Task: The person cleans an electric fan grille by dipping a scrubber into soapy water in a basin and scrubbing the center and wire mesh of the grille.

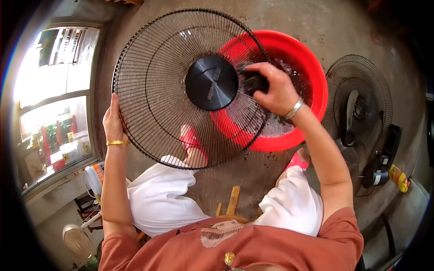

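black wire fan cover (193, 89) faces the camera, hub lettering (211, 92) running near-vertical. left hand (114, 121) grips the rim (113, 86); right hand (277, 90) curls around a blurred dark object (256, 84).

Left hand (115, 121) clasping, right hand (279, 91) curled

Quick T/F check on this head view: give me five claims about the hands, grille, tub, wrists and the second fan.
1. The left hand grips the rim of the black fan grille. True.
2. The right hand has a dark, blurred item at the grille. True.
3. Both wrists are bare. False: a gold-coloured bracelet is on the left, a silver-coloured bangle on the right.
4. The grille overlaps the red tub in view. True.
5. The second fan is inside the tub. False: it lies beside it.
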Demonstrator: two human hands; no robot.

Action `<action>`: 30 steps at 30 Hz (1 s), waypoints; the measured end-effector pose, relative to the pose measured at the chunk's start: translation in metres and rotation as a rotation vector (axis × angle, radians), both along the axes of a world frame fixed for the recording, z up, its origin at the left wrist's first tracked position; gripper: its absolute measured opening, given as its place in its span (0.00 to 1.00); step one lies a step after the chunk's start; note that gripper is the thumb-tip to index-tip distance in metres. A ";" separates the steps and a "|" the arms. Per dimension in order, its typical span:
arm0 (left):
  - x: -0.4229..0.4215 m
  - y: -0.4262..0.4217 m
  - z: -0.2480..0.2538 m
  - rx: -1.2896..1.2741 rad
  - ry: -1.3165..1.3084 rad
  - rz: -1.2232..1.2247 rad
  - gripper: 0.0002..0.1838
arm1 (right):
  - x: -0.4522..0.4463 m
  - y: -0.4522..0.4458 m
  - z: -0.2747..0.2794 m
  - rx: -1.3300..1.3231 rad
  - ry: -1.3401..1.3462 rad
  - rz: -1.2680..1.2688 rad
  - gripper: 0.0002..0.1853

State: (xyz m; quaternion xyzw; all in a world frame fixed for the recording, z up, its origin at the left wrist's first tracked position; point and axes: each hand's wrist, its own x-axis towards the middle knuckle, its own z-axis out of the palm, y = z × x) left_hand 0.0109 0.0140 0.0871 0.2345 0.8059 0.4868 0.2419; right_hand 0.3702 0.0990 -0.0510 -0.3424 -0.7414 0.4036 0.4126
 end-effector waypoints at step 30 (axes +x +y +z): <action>-0.001 0.001 -0.002 0.068 -0.091 -0.069 0.19 | 0.018 -0.011 -0.016 0.046 -0.146 -0.146 0.14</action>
